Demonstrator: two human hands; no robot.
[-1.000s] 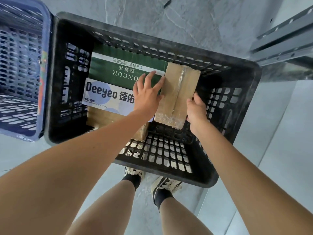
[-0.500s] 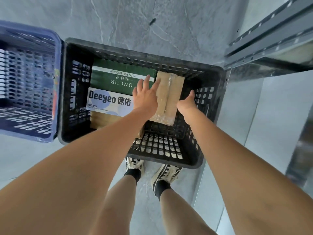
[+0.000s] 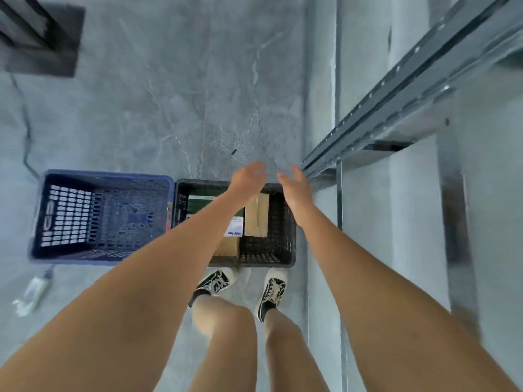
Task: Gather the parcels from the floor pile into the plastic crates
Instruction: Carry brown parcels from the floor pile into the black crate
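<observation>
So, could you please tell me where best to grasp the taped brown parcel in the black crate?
Probably from above, across its narrow width: the taped brown parcel lies flat, long sides exposed, with bare black crate floor on its right giving fingers room.

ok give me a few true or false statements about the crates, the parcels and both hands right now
1. The blue crate holds several parcels. False: no parcel shows in it; its mesh bottom is bare.
2. The black crate stands right beside the blue crate. True.
3. The right hand has a grip on the brown taped parcel. False: it is open and holds nothing; the parcel lies in the black crate.
4. The left hand holds nothing. True.
5. A green box lies in the black crate. True.
6. The person's shoes are inside the black crate. False: they stand on the floor just outside its near wall.
</observation>
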